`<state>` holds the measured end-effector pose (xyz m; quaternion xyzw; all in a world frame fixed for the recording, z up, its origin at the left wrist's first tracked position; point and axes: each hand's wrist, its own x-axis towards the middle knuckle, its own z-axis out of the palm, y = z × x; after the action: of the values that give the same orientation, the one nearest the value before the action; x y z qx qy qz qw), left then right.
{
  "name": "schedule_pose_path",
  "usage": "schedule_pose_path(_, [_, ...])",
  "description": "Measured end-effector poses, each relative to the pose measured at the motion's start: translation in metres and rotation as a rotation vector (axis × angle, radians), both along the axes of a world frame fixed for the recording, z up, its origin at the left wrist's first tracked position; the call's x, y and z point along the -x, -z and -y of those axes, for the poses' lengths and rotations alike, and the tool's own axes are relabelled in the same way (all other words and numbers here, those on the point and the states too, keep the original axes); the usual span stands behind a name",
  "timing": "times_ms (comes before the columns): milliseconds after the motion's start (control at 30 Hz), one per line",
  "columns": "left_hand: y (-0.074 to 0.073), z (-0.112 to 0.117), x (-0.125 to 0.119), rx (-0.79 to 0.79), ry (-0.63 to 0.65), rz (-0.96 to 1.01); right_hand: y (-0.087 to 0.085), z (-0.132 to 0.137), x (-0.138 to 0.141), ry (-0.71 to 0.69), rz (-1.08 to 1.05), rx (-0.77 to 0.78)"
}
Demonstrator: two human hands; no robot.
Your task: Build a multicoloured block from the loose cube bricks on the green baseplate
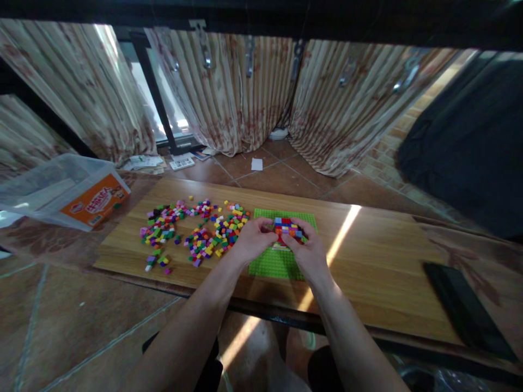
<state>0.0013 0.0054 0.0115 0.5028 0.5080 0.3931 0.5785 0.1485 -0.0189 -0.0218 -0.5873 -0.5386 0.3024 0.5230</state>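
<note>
A green studded baseplate lies on the wooden board. Over its middle is a block of multicoloured toy bricks, with blue, red and orange pieces showing. My left hand grips the block's left side, thumb on the near face. On the right side my right hand holds the same block, its thumb also pressed to the near face. The fingertips behind the block are partly hidden. Whether the block is fixed to the baseplate or just above it, I cannot tell.
Loose coloured bricks are spread over the board's left half. A clear plastic bin with an orange label stands at the far left. A dark flat object lies at the right end of the wooden board. Striped curtains hang behind.
</note>
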Motion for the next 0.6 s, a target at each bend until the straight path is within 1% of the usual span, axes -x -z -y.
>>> schedule_pose_path(167, [0.002, 0.0, -0.001, -0.02, -0.009, -0.014, 0.003, 0.0, 0.0, 0.001, -0.001, -0.03])
schedule_pose_path(333, [0.003, 0.002, 0.001, -0.024, -0.008, 0.04, -0.001, 0.0, -0.002, -0.053, -0.044, 0.028])
schedule_pose_path(433, [0.005, -0.001, 0.006, -0.055, 0.024, 0.035, -0.004, 0.0, -0.004, -0.059, -0.134, 0.047])
schedule_pose_path(533, [0.007, -0.008, 0.015, -0.073, -0.039, -0.016, -0.004, -0.002, -0.01, 0.003, -0.289, 0.038])
schedule_pose_path(600, [0.01, -0.014, 0.022, -0.089, -0.11, -0.064, -0.005, -0.004, -0.016, 0.048, -0.318, 0.029])
